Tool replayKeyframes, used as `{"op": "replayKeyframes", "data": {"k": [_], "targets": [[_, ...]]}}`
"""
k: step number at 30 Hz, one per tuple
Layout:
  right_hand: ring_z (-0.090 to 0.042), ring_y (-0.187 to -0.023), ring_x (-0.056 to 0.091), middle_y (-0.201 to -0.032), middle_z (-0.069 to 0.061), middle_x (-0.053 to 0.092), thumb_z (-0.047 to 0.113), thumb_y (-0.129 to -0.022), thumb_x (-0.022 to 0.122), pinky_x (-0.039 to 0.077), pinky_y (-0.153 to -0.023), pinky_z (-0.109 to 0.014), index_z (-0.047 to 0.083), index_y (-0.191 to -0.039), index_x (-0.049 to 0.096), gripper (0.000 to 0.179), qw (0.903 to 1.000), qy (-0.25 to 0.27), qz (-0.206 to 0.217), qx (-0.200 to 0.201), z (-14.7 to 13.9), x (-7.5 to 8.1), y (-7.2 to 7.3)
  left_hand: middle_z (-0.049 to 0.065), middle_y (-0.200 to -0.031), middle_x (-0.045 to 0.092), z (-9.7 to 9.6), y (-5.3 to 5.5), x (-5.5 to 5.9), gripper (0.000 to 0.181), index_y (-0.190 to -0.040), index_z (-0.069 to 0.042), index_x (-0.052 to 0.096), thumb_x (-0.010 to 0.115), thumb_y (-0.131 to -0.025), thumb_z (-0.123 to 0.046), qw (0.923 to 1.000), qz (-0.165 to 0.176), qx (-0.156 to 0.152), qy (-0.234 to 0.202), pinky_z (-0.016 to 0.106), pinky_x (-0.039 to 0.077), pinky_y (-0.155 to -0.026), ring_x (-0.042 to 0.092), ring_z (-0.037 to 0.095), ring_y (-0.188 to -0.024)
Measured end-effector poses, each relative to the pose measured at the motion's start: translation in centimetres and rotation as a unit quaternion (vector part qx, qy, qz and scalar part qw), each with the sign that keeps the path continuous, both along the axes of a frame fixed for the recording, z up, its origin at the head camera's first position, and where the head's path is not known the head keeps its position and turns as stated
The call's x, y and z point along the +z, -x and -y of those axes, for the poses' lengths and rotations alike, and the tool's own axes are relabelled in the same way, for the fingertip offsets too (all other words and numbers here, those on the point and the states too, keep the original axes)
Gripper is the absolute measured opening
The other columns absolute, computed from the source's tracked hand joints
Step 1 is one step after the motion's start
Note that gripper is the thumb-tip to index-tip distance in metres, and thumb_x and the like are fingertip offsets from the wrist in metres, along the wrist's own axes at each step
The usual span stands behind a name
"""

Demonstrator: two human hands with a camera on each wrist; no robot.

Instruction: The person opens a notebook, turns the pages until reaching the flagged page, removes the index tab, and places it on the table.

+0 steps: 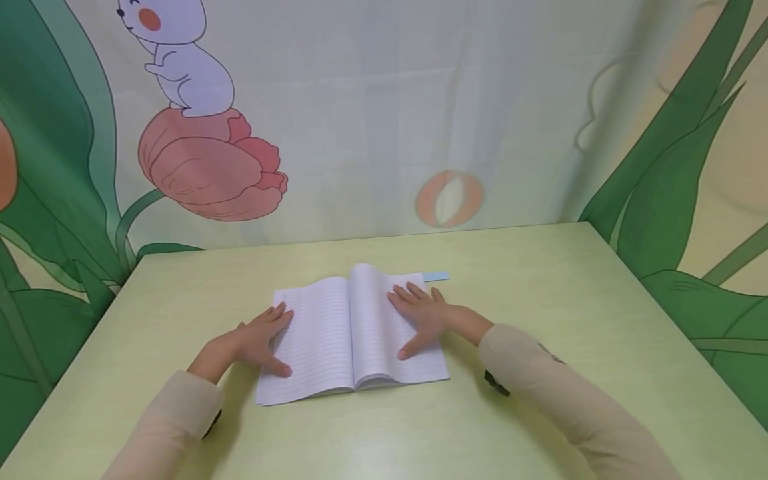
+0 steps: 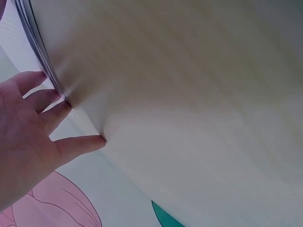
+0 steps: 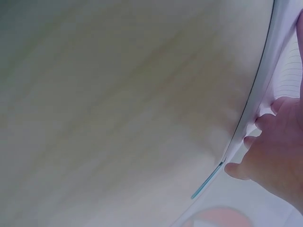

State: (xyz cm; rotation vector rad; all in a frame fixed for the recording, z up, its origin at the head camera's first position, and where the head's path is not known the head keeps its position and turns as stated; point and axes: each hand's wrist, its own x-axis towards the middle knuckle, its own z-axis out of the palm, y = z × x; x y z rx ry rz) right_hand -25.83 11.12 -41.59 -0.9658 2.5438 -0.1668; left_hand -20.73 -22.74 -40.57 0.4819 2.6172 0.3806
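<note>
head view: high, facing forward and down over table (image 1: 360,440), notebook (image 1: 354,333), left hand (image 1: 261,340) and right hand (image 1: 427,318). wrist views: close, low, tilted, each facing its hand; both share table and printed backdrop (image 1: 336,147).

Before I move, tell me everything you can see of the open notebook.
The notebook lies open on the pale table, its white, paper-like pages lined. Right of the fold, leaves arch up in a curl. The left grip, spread, rests on its left edge; the right grip rests on the opposite side. A light-blue strip juts out near its far right corner.
</note>
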Motion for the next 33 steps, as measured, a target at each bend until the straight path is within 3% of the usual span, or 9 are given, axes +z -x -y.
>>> {"op": "replayKeyframes", "data": {"k": [8, 17, 25, 33], "targets": [[-0.032, -0.137, -0.007, -0.152, -0.012, -0.002, 0.065, -0.069, 0.064, 0.002, -0.101, -0.062, 0.010, -0.147, 0.001, 0.114, 0.9998, 0.022, -0.001, 0.003, 1.3, 0.4, -0.4, 0.030, -0.146, 0.005, 0.4, 0.7, 0.0, 0.092, -0.141, 0.009, 0.014, 0.054, -0.085, -0.052, 0.9978, 0.015, 0.002, -0.064, 0.056, 0.008, -0.105, 0.002, 0.044, -0.133], [-0.033, -0.137, -0.001, -0.152, -0.014, 0.001, 0.063, -0.071, 0.063, 0.008, -0.101, -0.063, 0.008, -0.147, 0.003, 0.111, 0.9989, 0.046, -0.003, 0.012, 2.9, 0.7, -0.7, 0.028, -0.147, 0.006, 0.8, 0.8, 0.2, 0.078, -0.140, 0.011, 0.012, 0.038, -0.095, -0.046, 0.9927, 0.020, 0.007, -0.119, 0.052, 0.007, -0.106, 0.001, 0.042, -0.134], [-0.029, -0.138, -0.001, -0.152, -0.010, -0.001, 0.064, -0.073, 0.061, 0.009, -0.102, -0.060, 0.012, -0.147, -0.001, 0.110, 0.9985, 0.053, 0.007, 0.012, 4.2, 0.5, -0.5, 0.027, -0.147, 0.008, 0.8, 0.8, 0.5, 0.075, -0.141, 0.010, 0.012, 0.031, -0.096, -0.047, 0.9922, 0.023, 0.019, -0.121, 0.052, 0.007, -0.106, 0.003, 0.041, -0.134], [-0.025, -0.138, 0.003, -0.153, -0.008, 0.000, 0.061, -0.078, 0.056, 0.011, -0.102, -0.059, 0.011, -0.147, -0.003, 0.104, 0.9949, 0.096, 0.022, 0.021, 4.9, 0.6, -0.2, 0.026, -0.147, 0.010, 0.6, 0.7, 0.6, 0.073, -0.141, 0.010, 0.014, 0.030, -0.097, -0.047, 0.9926, 0.022, 0.020, -0.118, 0.052, 0.008, -0.106, 0.005, 0.041, -0.134]]}}
